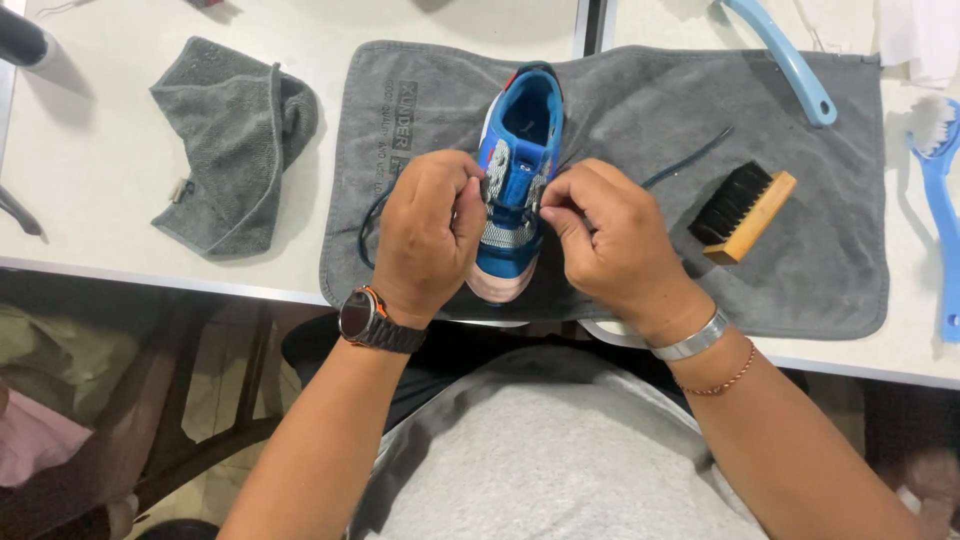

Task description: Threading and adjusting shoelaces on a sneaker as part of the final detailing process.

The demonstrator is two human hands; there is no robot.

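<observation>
A blue shoe (518, 190) is steadied on a grey towel (800, 240), sparing the surface (90, 240). Its dark lace (690, 158) is pinched closed in the grip of the left hand (428, 235) and right hand (605, 240) for threading.

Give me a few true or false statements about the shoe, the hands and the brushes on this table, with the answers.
1. Both hands, left hand and right hand, are at the blue sneaker. True.
2. The sneaker sits on bare table. False: it lies on a flat grey towel.
3. The wooden brush with black bristles lies on that towel. True.
4. The crumpled grey cloth is right of the sneaker. False: it lies to its left.
5. The left wrist wears a watch. True.
</observation>
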